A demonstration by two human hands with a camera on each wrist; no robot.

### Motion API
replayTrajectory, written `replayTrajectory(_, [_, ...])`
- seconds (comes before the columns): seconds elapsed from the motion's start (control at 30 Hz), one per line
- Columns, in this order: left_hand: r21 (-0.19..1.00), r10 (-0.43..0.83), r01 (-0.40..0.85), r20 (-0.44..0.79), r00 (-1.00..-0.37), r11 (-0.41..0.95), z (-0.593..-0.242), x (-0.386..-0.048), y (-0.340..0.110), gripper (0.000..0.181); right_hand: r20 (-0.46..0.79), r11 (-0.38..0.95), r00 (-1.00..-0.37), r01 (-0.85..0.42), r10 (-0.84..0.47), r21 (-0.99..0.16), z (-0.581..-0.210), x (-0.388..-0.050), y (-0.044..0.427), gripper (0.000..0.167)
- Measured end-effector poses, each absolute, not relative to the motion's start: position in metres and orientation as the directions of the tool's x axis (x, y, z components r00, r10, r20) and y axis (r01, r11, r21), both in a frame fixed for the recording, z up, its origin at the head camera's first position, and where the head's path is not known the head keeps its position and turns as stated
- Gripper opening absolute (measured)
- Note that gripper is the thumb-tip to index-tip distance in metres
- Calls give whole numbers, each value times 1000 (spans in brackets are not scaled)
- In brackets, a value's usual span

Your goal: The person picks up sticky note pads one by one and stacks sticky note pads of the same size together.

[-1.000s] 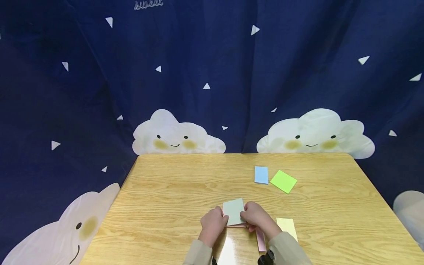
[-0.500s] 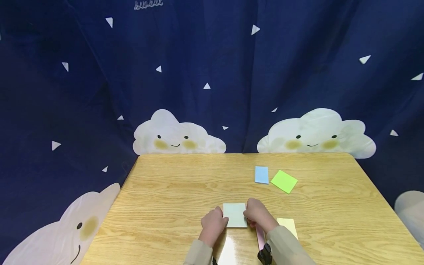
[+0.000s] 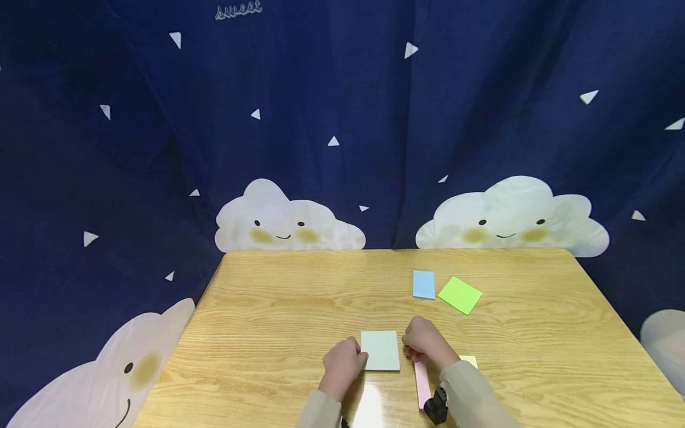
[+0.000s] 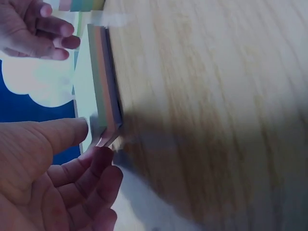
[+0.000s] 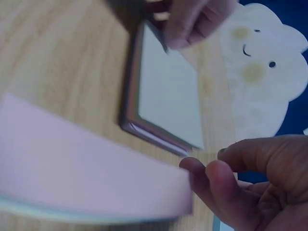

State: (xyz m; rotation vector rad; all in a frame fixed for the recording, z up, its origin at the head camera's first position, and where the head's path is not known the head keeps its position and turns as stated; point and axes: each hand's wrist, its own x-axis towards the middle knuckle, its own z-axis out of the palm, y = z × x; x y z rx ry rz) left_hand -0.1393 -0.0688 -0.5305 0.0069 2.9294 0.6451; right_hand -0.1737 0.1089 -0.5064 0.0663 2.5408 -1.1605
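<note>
A stack of square sticky note pads point(image 3: 380, 351) lies flat on the table in the head view, pale green on top. In the left wrist view, the stack's edge point(image 4: 107, 79) shows green, orange and purple layers. My left hand point(image 3: 342, 361) pinches its left side, thumb on top and fingertips at the lower edge. To the right of the stack, my right hand point(image 3: 427, 340) is apart from it, its fingers point(image 5: 222, 185) loosely bent with nothing between them in the right wrist view. A narrow pink note pad point(image 3: 422, 386) lies just below that hand.
A blue note pad point(image 3: 424, 285) and a bright green one point(image 3: 460, 295) lie farther back on the wooden table point(image 3: 278, 309). The right sleeve partly covers a pale yellow pad point(image 3: 470, 360). Behind the table hangs a dark blue curtain point(image 3: 342, 89) with clouds.
The tilted top pad has come down square on the stack. My right hand has let go and drawn off to the right, while my left hand has stayed at the stack's left side.
</note>
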Motion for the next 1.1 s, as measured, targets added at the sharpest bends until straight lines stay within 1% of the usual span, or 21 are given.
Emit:
replayTrajectory(0.07, [412,36,-24,-139,-990,911,-529,-140,-69,15,-339,633,-937,211,-87,-745,-505,-177,116,28])
replayTrajectory(0.1, [415,32,-36,-154,-988,909,-527,-139,-69,16,-344,615,-936,226,-79,-755,-504,-178,119,23])
replayTrajectory(0.2, [398,29,-32,-147,-989,917,-526,-139,-70,18,-359,540,-932,279,-46,-794,-505,-182,133,5])
replayTrajectory(0.23, [392,30,-32,-151,-988,919,-526,-139,-69,19,-366,513,-930,298,-34,-805,-505,-183,137,4])
replayTrajectory(0.33, [386,24,-40,-160,-987,922,-527,-139,-70,20,-371,432,-929,334,-3,-838,-507,-188,153,15])
replayTrajectory(0.43, [391,25,-46,-175,-984,919,-529,-140,-71,21,-365,387,-931,344,21,-856,-506,-192,169,17])
replayTrajectory(0.73, [423,33,-40,-163,-986,905,-531,-140,-73,20,-347,373,-934,353,85,-858,-507,-199,212,21])
replayTrajectory(1.1, [449,26,-52,-167,-986,892,-530,-140,-74,19,-359,342,-923,384,135,-858,-511,-200,241,28])
